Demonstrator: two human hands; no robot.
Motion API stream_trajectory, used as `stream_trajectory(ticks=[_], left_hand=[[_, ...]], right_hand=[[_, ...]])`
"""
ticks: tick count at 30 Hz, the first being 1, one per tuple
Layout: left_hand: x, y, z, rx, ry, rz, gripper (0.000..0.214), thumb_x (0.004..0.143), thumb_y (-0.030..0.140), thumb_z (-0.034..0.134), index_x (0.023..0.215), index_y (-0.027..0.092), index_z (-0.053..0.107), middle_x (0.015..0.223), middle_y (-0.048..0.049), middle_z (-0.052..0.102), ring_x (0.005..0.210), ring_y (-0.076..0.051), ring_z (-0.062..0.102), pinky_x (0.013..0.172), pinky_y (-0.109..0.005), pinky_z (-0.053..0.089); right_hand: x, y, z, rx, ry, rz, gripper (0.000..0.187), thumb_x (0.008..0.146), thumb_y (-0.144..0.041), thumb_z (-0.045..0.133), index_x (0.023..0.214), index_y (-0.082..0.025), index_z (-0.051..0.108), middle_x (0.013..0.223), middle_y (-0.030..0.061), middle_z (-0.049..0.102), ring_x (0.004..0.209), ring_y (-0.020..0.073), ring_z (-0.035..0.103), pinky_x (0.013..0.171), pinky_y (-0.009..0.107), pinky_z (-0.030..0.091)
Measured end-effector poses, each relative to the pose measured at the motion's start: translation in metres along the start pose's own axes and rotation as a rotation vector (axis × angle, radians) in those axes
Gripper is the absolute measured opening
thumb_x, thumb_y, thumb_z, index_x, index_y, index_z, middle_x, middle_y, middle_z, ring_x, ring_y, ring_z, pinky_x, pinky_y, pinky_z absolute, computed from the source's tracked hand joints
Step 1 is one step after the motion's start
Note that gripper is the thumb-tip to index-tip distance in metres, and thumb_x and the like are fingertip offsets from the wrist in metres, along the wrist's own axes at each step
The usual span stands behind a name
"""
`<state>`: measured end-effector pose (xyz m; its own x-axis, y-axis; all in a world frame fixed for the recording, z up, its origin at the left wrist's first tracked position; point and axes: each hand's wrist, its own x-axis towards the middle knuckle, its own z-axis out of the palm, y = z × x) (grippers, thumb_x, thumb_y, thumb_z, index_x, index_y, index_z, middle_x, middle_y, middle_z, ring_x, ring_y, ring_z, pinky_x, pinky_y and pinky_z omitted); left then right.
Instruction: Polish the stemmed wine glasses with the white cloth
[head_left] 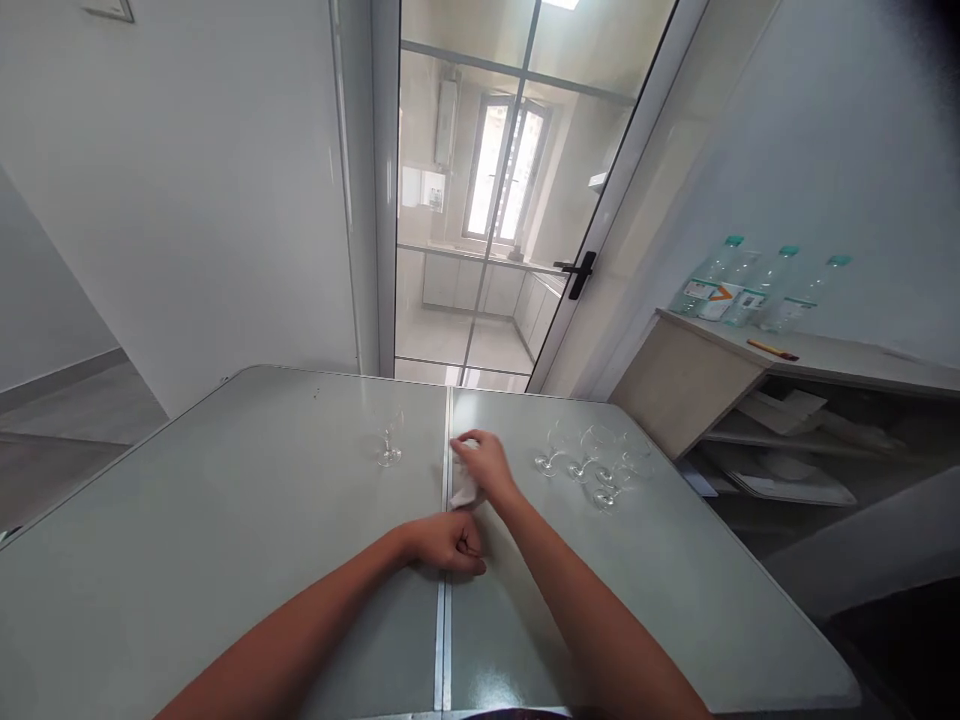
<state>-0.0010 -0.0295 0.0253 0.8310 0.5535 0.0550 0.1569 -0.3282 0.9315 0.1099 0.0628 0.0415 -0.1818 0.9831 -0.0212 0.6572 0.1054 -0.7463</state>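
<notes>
My right hand [486, 468] is above the seam in the middle of the table, its fingers closed on a crumpled white cloth or tissue [466, 490]; part of it is hidden behind the hand. Nearer to me, my left hand [446, 543] rests on the tabletop as a loose fist, and nothing shows in it. A clear stemmed glass [389, 445] stands upright on the left half, apart from both hands. Several similar stemmed glasses [577, 465] are grouped on the right half, beyond my right forearm.
The pale grey-green table [225, 530] has a metal seam down its middle. To the right is a shelf unit [705, 380] with several plastic bottles [750, 290] and a yellow-handled tool [772, 350] on top. A glazed door [487, 220] is behind the table.
</notes>
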Motion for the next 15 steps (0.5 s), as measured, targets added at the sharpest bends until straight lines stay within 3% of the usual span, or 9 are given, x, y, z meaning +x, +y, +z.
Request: stream_trajectory(ticks=[2, 4, 7, 15], left_hand=[[0.0, 0.001, -0.001, -0.001, -0.009, 0.021, 0.049, 0.081, 0.029, 0.057, 0.05, 0.022, 0.02, 0.051, 0.0053, 0.018, 0.05, -0.009, 0.017, 0.048, -0.03, 0.018], [0.001, 0.0, -0.002, 0.0, -0.015, 0.037, 0.052, 0.082, 0.029, 0.058, 0.049, 0.022, 0.018, 0.053, 0.0054, 0.015, 0.051, -0.009, 0.015, 0.047, -0.029, 0.017], [0.003, -0.004, -0.003, -0.003, -0.033, 0.059, 0.056, 0.083, 0.029, 0.061, 0.046, 0.023, 0.019, 0.054, 0.0055, 0.014, 0.052, -0.009, 0.015, 0.046, -0.028, 0.016], [0.004, -0.002, -0.003, -0.027, -0.018, 0.012, 0.059, 0.085, 0.038, 0.062, 0.049, 0.022, 0.018, 0.054, 0.0054, 0.016, 0.052, -0.009, 0.015, 0.047, -0.028, 0.016]], right_hand=[[-0.019, 0.034, -0.028, -0.045, 0.116, 0.091, 0.043, 0.095, -0.043, 0.048, 0.119, -0.012, 0.064, 0.095, 0.0131, 0.075, 0.082, 0.0216, 0.073, 0.069, 0.028, 0.052], [-0.034, 0.063, -0.05, -0.166, 0.241, 0.204, 0.05, 0.091, -0.043, 0.053, 0.123, -0.006, 0.06, 0.102, 0.0215, 0.073, 0.093, 0.0288, 0.072, 0.076, 0.034, 0.052], [-0.039, 0.089, -0.069, -0.419, 0.345, 0.376, 0.052, 0.088, -0.049, 0.056, 0.118, -0.007, 0.062, 0.106, 0.0243, 0.072, 0.1, 0.034, 0.071, 0.08, 0.037, 0.052], [-0.008, 0.09, -0.077, -0.376, 0.406, 0.406, 0.046, 0.094, -0.044, 0.044, 0.112, -0.011, 0.071, 0.108, 0.0222, 0.073, 0.102, 0.0312, 0.071, 0.078, 0.032, 0.051]])
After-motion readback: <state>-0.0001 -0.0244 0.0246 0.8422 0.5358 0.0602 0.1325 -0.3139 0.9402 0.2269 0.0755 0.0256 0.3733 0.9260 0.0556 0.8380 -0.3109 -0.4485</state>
